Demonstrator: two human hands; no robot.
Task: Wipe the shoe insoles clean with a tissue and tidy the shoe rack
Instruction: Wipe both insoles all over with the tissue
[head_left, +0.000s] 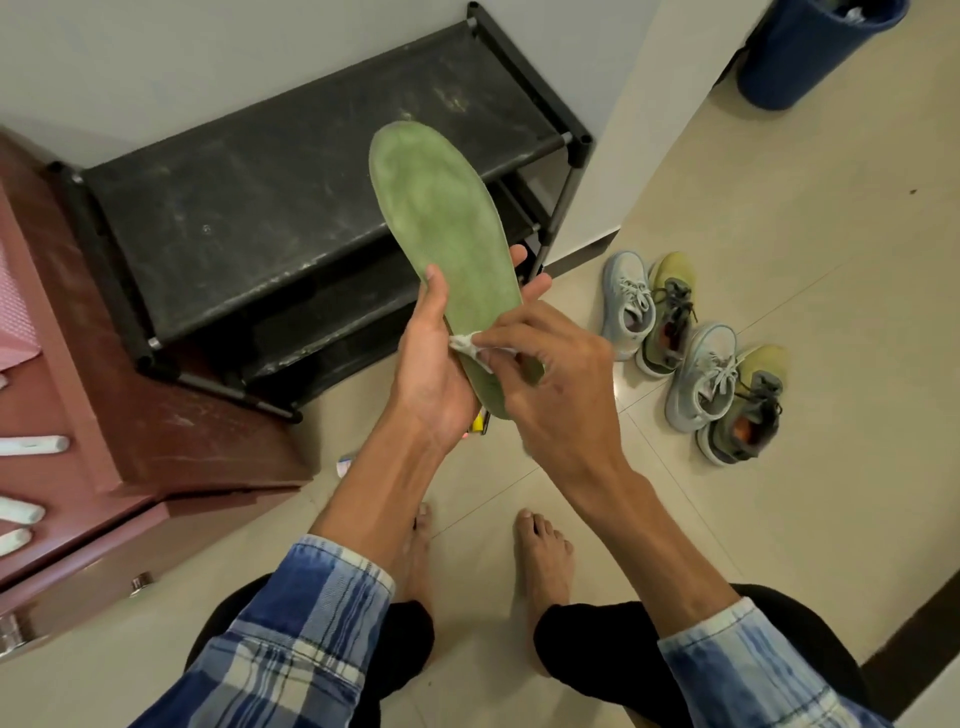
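Left hand (434, 371) gripping green insole (441, 228), right hand (556, 374) pressing tissue (467, 347)

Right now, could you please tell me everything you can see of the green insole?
The green insole is one full-length piece with a rounded toe and a narrower heel, its face fuzzy like felt and mottled with paler patches. It is held in the air before the black shoe rack, toe pointing away. The left hand grips its lower half, thumb on top, fingers under. The right hand presses a white tissue on its heel part.
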